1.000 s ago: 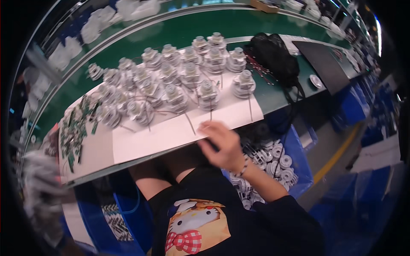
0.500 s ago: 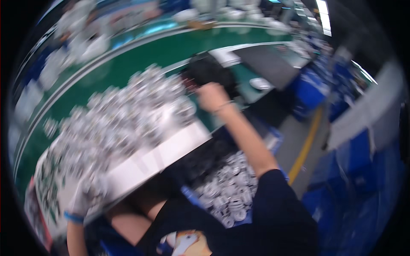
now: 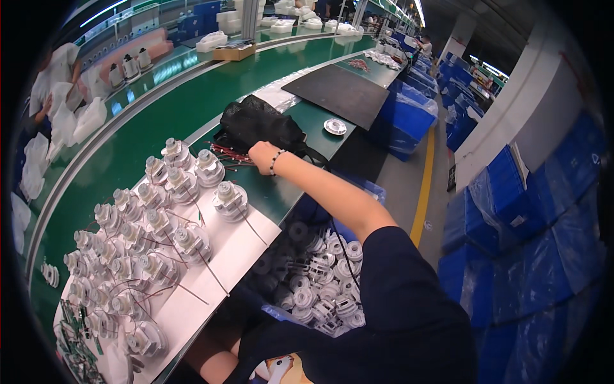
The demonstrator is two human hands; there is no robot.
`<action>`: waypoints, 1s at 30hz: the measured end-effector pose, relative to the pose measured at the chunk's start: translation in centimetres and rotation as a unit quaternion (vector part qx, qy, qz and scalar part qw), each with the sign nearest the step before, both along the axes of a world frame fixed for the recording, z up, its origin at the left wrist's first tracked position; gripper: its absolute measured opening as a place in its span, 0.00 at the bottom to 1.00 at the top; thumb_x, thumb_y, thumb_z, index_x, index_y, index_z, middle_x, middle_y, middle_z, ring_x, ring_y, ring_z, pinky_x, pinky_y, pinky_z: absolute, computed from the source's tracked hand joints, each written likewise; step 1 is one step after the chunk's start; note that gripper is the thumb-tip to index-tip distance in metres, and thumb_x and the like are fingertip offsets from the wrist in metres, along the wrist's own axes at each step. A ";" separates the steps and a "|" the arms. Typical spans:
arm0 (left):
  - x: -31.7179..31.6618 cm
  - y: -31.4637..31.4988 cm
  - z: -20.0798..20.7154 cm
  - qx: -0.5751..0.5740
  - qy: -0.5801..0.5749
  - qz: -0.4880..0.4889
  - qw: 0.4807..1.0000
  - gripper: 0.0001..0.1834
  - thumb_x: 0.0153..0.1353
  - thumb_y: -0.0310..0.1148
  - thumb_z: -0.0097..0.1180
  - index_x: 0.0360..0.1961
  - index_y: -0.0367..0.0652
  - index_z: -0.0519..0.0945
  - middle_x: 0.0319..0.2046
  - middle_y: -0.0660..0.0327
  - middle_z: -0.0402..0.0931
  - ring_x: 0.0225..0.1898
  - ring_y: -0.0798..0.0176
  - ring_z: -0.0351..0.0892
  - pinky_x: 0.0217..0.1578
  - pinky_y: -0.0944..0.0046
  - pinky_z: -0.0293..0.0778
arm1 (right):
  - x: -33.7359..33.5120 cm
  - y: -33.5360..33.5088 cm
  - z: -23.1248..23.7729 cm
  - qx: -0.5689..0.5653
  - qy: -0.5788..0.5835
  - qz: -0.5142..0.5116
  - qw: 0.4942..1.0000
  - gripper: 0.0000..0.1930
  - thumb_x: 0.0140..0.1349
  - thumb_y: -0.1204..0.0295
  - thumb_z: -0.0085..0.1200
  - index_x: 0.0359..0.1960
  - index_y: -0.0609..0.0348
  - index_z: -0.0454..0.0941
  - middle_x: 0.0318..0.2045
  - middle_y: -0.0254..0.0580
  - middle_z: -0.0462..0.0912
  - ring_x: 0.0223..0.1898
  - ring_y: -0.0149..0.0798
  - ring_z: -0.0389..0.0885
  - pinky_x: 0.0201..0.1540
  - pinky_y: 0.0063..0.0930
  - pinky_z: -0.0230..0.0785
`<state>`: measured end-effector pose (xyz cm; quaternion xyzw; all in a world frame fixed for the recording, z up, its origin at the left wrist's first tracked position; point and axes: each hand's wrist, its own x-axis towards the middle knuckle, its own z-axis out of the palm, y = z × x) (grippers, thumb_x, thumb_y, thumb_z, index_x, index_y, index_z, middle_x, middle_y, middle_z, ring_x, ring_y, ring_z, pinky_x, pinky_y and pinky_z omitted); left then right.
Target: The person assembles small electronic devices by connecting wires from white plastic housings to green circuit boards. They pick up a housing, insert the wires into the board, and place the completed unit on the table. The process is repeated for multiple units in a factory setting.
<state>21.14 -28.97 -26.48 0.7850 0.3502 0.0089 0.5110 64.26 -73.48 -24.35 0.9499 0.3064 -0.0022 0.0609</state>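
The red wires (image 3: pixel 231 154) lie just left of my right hand (image 3: pixel 263 157), which is curled in; I cannot tell whether it pinches any. Beyond my grip sits a black bag (image 3: pixel 263 126); white assemblies (image 3: pixel 160 224) stand leftward, nearer me.

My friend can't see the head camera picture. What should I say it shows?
A person's right hand is at some red wires beside a black bag. Many white round parts stand on a white sheet.
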 end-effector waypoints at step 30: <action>-1.8 -17.2 6.4 0.301 -0.224 -0.326 0.867 0.06 0.49 0.29 0.55 0.30 0.49 0.76 0.19 0.62 0.74 0.18 0.59 0.75 0.16 0.64 0.66 | -32.8 12.6 1.9 0.466 0.321 0.369 0.738 0.13 0.43 0.80 0.55 0.34 0.64 0.76 0.25 0.43 0.76 0.25 0.42 0.77 0.26 0.28 0.69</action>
